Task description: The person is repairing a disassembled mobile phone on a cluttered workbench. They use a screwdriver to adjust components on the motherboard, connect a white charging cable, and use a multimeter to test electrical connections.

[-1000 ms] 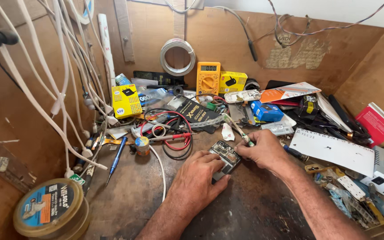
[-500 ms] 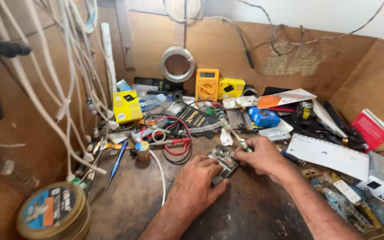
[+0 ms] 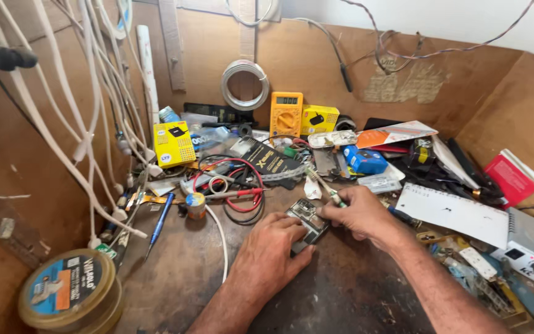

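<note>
An opened small electronic device (image 3: 308,221) with its circuit board showing lies on the dark wooden bench. My left hand (image 3: 271,258) presses down on its near side and holds it still. My right hand (image 3: 358,213) grips a thin brush-like tool (image 3: 322,184) with a pale tip, angled up and to the left, its lower end at the device's upper right corner. Part of the device is hidden under my left fingers.
Red and black test leads (image 3: 240,188), a blue screwdriver (image 3: 159,223), an orange multimeter (image 3: 286,114), yellow boxes (image 3: 173,144) and a blue box (image 3: 366,161) crowd the back. White cables (image 3: 88,136) hang at left. A round tin (image 3: 72,297) sits front left; a white meter unit (image 3: 529,244) right.
The view has shifted slightly. Both hands stay on the device, with the tool tip moving only a little at its upper corner.
</note>
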